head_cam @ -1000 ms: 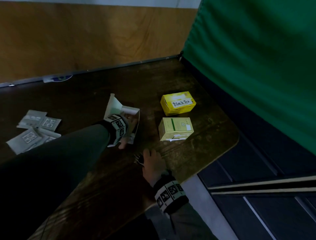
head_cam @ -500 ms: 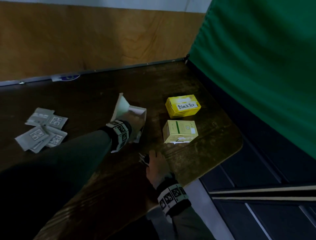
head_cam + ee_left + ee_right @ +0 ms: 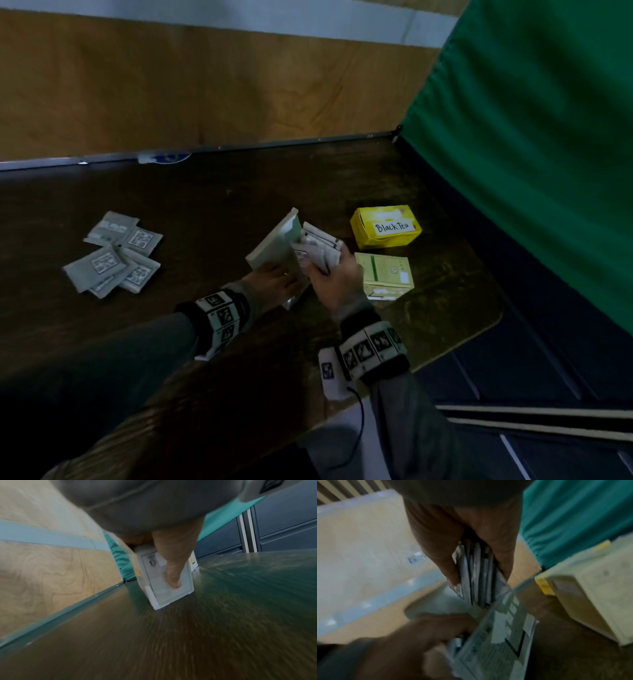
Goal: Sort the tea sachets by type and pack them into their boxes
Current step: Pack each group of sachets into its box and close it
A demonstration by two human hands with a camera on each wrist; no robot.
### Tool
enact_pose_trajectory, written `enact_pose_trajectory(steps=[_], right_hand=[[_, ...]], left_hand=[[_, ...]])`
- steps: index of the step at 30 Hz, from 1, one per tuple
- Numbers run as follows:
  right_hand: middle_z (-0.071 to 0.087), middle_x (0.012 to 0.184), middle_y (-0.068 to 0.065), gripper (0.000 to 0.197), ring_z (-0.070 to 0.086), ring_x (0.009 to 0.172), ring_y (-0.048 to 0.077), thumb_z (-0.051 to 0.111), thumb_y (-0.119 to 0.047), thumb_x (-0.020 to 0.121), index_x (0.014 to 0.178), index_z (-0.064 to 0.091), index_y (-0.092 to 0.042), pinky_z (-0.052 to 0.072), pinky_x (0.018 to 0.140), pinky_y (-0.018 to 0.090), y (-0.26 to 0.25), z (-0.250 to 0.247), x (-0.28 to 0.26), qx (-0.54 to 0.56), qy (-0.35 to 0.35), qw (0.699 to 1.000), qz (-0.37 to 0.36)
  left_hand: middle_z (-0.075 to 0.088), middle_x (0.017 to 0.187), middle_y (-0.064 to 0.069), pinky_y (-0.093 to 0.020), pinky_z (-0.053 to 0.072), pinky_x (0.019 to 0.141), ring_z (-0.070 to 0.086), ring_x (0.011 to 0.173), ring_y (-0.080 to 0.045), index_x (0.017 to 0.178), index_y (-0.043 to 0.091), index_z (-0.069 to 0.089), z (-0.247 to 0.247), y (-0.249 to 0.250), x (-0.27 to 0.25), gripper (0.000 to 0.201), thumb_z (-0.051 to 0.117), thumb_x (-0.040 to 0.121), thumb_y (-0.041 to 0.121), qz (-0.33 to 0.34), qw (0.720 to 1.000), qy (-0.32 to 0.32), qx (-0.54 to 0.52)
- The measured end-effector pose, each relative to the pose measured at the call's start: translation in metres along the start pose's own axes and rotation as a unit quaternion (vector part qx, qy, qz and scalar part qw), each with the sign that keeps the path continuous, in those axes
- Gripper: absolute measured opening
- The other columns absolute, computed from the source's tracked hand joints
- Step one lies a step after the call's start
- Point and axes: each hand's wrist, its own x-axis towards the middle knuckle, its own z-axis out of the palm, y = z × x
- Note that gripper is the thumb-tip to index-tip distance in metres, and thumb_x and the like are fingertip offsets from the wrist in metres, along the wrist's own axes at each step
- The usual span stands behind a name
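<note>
Pinching a bundle of sachets (image 3: 320,255) lifted off the bench (image 3: 212,192) a second ago, my right hand (image 3: 337,286) feeds them into the white box (image 3: 274,245) my left hand (image 3: 272,284) grips; beyond, another pile (image 3: 114,255) waits unsorted.

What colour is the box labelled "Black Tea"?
Yellow, with a white handwritten label; the Black Tea box shows best in the head view.

The white box (image 3: 274,245) hides the left hand's fingers (image 3: 174,577); print on the sachets (image 3: 320,251) is unreadable.
</note>
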Motion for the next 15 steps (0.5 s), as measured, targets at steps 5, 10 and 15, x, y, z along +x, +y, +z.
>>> enact_pose_trajectory(steps=[5,10,15], right_hand=[[0.059,0.120,0.010,0.041,0.054,0.113,0.027,0.059,-0.028,0.090,0.126,0.050,-0.011,0.029,0.075,0.016,-0.007,0.001,0.031,-0.103,-0.138,0.984,0.036],[0.058,0.121,0.012,0.038,0.055,0.110,0.032,0.058,-0.029,0.086,0.122,0.052,-0.016,0.044,0.084,0.033,-0.004,0.017,0.056,-0.221,-0.243,0.943,0.053],[0.062,0.112,0.011,0.040,0.060,0.103,0.032,0.060,-0.033,0.080,0.117,0.056,-0.018,0.052,0.085,0.039,-0.005,0.019,0.064,-0.247,-0.259,0.932,0.049]], left_hand=[[0.074,0.088,-0.003,-0.038,0.058,0.070,0.072,0.082,-0.022,0.089,0.020,0.076,0.007,-0.009,-0.005,0.056,0.090,0.035,0.020,0.043,0.991,0.127,0.000],[0.044,0.139,-0.011,-0.034,0.035,0.106,0.045,0.126,-0.023,0.131,0.012,0.046,-0.005,-0.014,-0.014,0.056,0.067,0.083,0.029,-0.022,0.988,0.081,-0.131],[0.024,0.141,-0.025,-0.045,0.030,0.099,0.037,0.126,-0.046,0.132,0.016,0.021,-0.006,-0.009,-0.019,0.109,0.087,0.048,0.039,-0.116,0.899,0.203,-0.369]])
